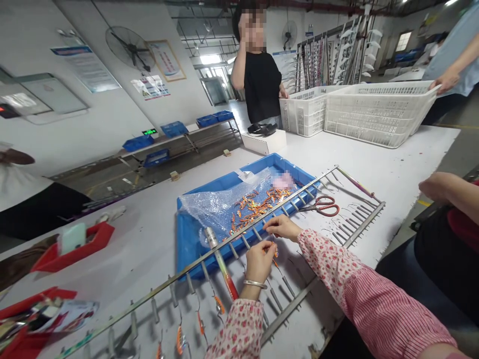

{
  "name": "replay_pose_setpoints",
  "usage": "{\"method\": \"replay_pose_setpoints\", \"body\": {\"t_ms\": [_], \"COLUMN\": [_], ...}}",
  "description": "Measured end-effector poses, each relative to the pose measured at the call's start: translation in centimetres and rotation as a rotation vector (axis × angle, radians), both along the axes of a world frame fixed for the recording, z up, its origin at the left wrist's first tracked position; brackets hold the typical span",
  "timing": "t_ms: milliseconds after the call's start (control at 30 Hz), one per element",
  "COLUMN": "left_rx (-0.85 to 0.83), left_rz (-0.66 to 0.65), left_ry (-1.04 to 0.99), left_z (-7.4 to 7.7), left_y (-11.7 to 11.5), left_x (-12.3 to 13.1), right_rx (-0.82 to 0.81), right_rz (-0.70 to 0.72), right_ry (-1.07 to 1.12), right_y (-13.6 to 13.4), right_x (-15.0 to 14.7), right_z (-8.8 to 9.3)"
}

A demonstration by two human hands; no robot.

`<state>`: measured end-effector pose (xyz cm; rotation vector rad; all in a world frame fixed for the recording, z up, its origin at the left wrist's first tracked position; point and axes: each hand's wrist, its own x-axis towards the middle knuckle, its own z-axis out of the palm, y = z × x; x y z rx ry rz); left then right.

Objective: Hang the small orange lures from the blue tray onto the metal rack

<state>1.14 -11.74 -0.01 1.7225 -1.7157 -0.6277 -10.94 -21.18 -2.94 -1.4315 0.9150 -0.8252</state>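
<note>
My left hand (pixel 259 263), with a bangle at the wrist, is closed in a pinch on a small orange fishing lure (pixel 276 253). Just above it, my right hand (pixel 283 228) pinches at the lure's upper end; what lies between those fingertips is too small to make out. Both hands are over a metal rack (pixel 202 258) with rows of short pegs and wire hooks. Several orange lures (pixel 219 305) hang from its wires at the lower left. Beyond the rack, a blue tray (pixel 182 249) holds a pile of similar lures (pixel 258 205) and bubble wrap (pixel 209 207).
Red-handled scissors (pixel 327 206) lie right of the tray, partly under the rack. Red bins (pixel 90 252) stand at left. White baskets (pixel 374 114) and a white box (pixel 264 142) are at the table's far side. Other people stand behind and sit at right.
</note>
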Motion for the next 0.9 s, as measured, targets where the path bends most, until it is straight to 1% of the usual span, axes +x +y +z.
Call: {"method": "replay_pose_setpoints", "body": {"t_ms": [167,333,433,667,900], "left_rx": [0.012,0.039,0.029,-0.070,0.005], "left_rz": [-0.039,0.029,0.042,-0.035,0.023], "left_ry": [-0.023,-0.002,-0.016,-0.140,-0.058], "left_z": [-0.2,0.1,0.1,-0.5,-0.2], "left_y": [0.1,-0.1,-0.1,0.0,-0.3], "left_x": [-0.3,-0.3,-0.2,-0.2,-0.1], "right_rx": [-0.071,-0.075,-0.084,-0.118,-0.130], "right_rz": [-0.013,-0.009,-0.014,-0.030,-0.035], "right_ry": [0.058,0.061,0.073,0.089,0.079], "right_y": [-0.3,-0.3,-0.3,-0.3,-0.1], "right_x": [-0.1,-0.3,-0.2,-0.1,-0.3], "right_z": [-0.9,-0.8,-0.9,-1.5,-1.4]}}
